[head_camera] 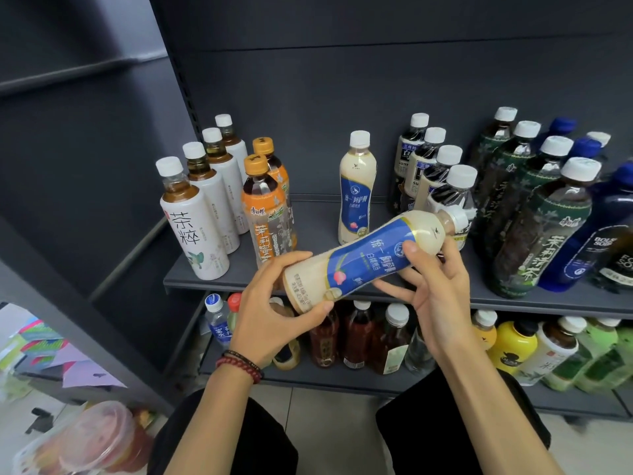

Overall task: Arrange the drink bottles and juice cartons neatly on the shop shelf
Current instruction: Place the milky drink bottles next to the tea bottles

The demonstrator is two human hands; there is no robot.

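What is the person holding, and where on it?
A milk tea bottle, tilted, in both hands: the left hand grips its base end, the right hand holds the upper body below the neck.

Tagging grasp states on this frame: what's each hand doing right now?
Left hand: closed grip on the base end of the cream plastic bottle with a blue label.
Right hand: closed on the same bottle's upper half.

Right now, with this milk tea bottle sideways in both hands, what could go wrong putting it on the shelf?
The cap end of the held bottle is close to the dark bottles; swinging it upright might knock one over. The left hand grips its rounded base, which could slip while turning. Set near the shelf edge, it might tip off.
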